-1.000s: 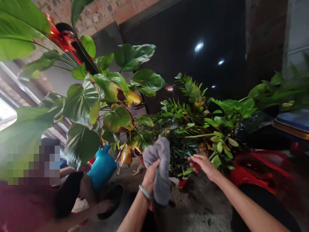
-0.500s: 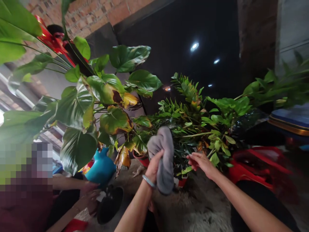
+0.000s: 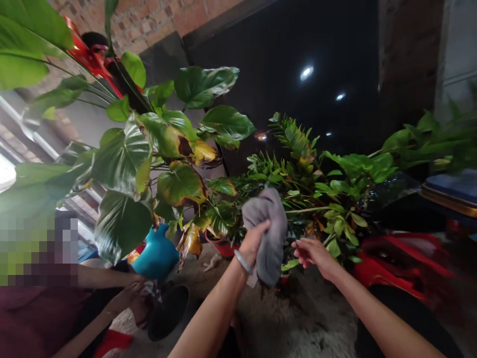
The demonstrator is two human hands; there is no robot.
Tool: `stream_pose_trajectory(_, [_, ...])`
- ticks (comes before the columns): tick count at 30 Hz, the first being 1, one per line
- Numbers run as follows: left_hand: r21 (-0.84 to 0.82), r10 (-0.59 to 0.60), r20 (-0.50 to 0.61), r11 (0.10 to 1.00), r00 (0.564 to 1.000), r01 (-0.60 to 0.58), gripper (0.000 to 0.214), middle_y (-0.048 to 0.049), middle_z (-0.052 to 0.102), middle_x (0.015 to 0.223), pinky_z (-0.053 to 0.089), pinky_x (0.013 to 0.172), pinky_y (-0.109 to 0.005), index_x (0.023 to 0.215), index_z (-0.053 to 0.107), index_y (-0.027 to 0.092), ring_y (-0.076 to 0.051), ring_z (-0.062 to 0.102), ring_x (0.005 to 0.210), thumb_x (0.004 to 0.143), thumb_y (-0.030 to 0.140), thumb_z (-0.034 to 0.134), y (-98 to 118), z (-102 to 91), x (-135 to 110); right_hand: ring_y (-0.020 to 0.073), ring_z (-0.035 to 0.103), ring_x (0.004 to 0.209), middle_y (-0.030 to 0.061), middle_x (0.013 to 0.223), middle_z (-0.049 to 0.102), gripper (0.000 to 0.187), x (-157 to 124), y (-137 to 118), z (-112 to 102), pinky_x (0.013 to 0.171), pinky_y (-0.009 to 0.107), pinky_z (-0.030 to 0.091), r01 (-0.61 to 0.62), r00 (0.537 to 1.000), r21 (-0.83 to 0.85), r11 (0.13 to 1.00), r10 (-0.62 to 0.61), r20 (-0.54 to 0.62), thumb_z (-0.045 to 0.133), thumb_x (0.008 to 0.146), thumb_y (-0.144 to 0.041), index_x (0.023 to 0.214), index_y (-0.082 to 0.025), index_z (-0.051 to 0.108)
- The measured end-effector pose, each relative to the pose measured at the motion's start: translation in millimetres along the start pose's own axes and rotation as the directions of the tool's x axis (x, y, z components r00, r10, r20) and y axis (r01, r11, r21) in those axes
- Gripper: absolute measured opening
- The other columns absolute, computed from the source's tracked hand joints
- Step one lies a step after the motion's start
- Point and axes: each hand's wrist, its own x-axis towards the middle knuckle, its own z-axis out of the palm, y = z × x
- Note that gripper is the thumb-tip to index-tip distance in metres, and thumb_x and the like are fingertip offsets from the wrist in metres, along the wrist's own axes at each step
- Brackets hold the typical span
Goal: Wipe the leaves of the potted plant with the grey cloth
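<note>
A folded grey cloth [image 3: 273, 243] hangs in the grip of my left hand [image 3: 254, 241], which has a pale bangle at the wrist. The cloth is slightly blurred. Just right of it, my right hand [image 3: 312, 254] is held in the air with the fingers curled and the tips close together; whether anything is between them I cannot make out. Behind both hands stand leafy green plants [image 3: 337, 189]. A small red pot [image 3: 285, 283] is partly hidden behind the cloth.
On the left, a large-leaved plant [image 3: 122, 159] has some browned leaves. A co-worker's hands [image 3: 137, 298] are over a black bucket [image 3: 169, 313], near a blue watering can-like vessel [image 3: 156, 253]. A red container [image 3: 391, 263] lies at right, below a blue stool-like seat [image 3: 452, 191].
My left hand has carried the cloth a little to the right, nearer my right hand. The co-worker's hands have shifted slightly, and the view has turned a little.
</note>
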Motion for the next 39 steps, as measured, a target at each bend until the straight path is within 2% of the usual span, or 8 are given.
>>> stream_pose_trajectory(4, [0.235,-0.100,0.138,0.970,0.985,0.065,0.018,-0.0053,0.076,0.073,0.057,0.084,-0.036,0.081,0.077,0.016,-0.030,0.073,0.087,0.062,0.015,0.079,-43.4,-25.7,-30.4,0.0112,0.042,0.034,-0.0038,0.035,0.046,0.028,3.0,6.8,-6.0,0.035,0.024,0.035,-0.018,0.999,-0.005,1.000,0.018,-0.049,0.068,0.063,-0.034,0.046,-0.023,0.049])
stream_pose_trajectory(8, [0.207,-0.027,0.114,0.978,0.993,0.003,0.007,-0.0054,0.075,0.069,0.057,0.085,-0.035,0.076,0.076,0.013,-0.029,0.074,0.086,0.070,0.017,0.074,-2.5,-26.2,-47.8,0.0113,0.046,0.038,-0.0023,0.042,0.054,0.022,0.3,3.4,-2.9,0.038,0.024,0.038,-0.019,0.999,0.002,1.000,0.019,-0.033,0.071,0.061,-0.035,0.051,-0.021,0.056])
stream_pose_trajectory(12, [-0.036,0.130,0.009,0.991,0.991,-0.130,0.019,-0.0045,0.075,0.068,0.057,0.085,-0.033,0.086,0.073,0.010,-0.023,0.074,0.082,0.088,0.021,0.057,36.5,-11.5,-27.9,0.0122,0.053,0.042,0.0012,0.052,0.063,0.017,-2.5,-4.1,4.2,0.039,0.023,0.040,-0.025,1.000,0.009,1.000,0.025,-0.014,0.070,0.061,-0.036,0.064,-0.020,0.066])
stream_pose_trajectory(18, [0.266,-0.046,0.077,0.964,0.996,0.024,0.017,-0.0082,0.077,0.073,0.057,0.080,-0.035,0.079,0.076,0.012,-0.029,0.073,0.082,0.063,0.015,0.080,-27.6,-40.9,-26.6,0.0119,0.048,0.037,-0.0022,0.041,0.054,0.020,0.0,1.2,-2.9,0.035,0.022,0.035,-0.043,0.998,-0.019,0.999,0.042,-0.052,0.070,0.064,-0.035,0.053,-0.021,0.059])
stream_pose_trajectory(21, [0.237,-0.069,0.212,0.971,0.975,0.017,0.026,-0.0090,0.079,0.079,0.057,0.081,-0.036,0.084,0.077,0.012,-0.030,0.073,0.085,0.059,0.013,0.082,-24.9,-69.0,-42.5,0.0098,0.043,0.035,-0.0050,0.036,0.045,0.028,0.2,4.7,-6.6,0.033,0.020,0.032,-0.044,0.998,-0.042,0.998,0.041,-0.054,0.071,0.063,-0.034,0.046,-0.021,0.053])
stream_pose_trajectory(28, [-0.213,0.165,-0.207,0.954,0.964,-0.209,0.014,0.0035,0.068,0.056,0.058,0.066,-0.026,0.087,0.068,0.018,-0.015,0.068,0.052,0.092,0.022,0.056,54.2,-74.1,-29.8,0.0110,0.053,0.041,0.0009,0.051,0.063,0.015,-3.2,-0.6,2.0,0.037,0.021,0.038,-0.044,0.999,-0.056,0.997,0.043,-0.008,0.071,0.066,-0.033,0.065,-0.018,0.071])
stream_pose_trajectory(35, [-0.142,-0.215,-0.088,0.969,0.973,0.201,0.013,-0.0068,0.070,0.053,0.055,0.048,-0.027,0.093,0.070,0.005,-0.023,0.069,0.049,0.083,0.010,0.064,-52.1,-96.5,-42.5,0.0137,0.055,0.046,0.0010,0.054,0.064,0.024,-7.4,-2.5,0.0,0.043,0.026,0.041,-0.026,0.998,-0.067,0.997,0.031,0.062,0.076,0.059,-0.042,0.064,-0.018,0.072])
stream_pose_trajectory(39, [-0.245,-0.096,-0.080,0.967,0.992,0.074,0.009,-0.0048,0.070,0.054,0.057,0.052,-0.026,0.080,0.070,0.013,-0.020,0.070,0.051,0.084,0.009,0.062,-32.2,-113.6,-49.8,0.0148,0.055,0.048,0.0012,0.055,0.065,0.037,-9.0,-3.4,-1.4,0.047,0.029,0.043,0.016,0.988,-0.033,0.999,-0.011,0.151,0.081,0.052,-0.051,0.065,-0.017,0.074])
